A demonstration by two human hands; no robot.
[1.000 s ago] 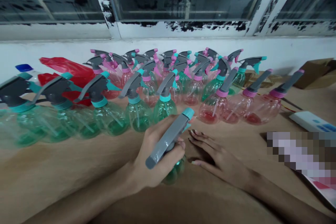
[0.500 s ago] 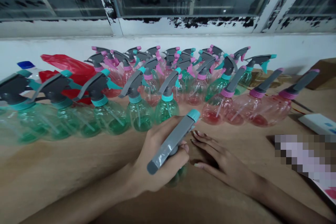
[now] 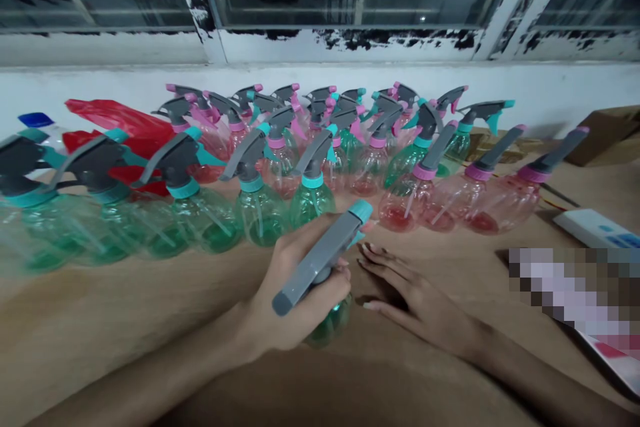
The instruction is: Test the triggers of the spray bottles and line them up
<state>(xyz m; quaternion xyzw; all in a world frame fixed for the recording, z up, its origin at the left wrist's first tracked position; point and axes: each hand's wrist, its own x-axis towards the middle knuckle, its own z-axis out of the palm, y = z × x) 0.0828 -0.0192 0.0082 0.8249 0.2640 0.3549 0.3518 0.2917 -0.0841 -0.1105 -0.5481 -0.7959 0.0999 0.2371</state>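
My left hand [image 3: 300, 287] is closed around the neck of a green spray bottle [image 3: 323, 257], whose grey head and teal nozzle point away to the upper right. Most of its green body is hidden under that hand. Beside it, my right hand [image 3: 417, 293] rests on the wooden table [image 3: 390, 373] with fingers stretched out, holding nothing. Just beyond the hands stands a row of green spray bottles [image 3: 263, 213] with teal collars. Pink spray bottles [image 3: 405, 203] with pink collars stand to the right of that row.
Behind the front row, more pink and green spray bottles [image 3: 367, 167] crowd near the wall. A red plastic bag [image 3: 123, 123] and a blue-capped bottle [image 3: 37, 121] lie at the left. On the right are a cardboard box [image 3: 607, 137], a white box [image 3: 597, 228] and a partly blurred flat item [image 3: 613, 363].
The whole view has shifted slightly, so everything sits a little further left and higher. My left hand keeps its grip on the spray bottle; my right hand stays flat on the table.
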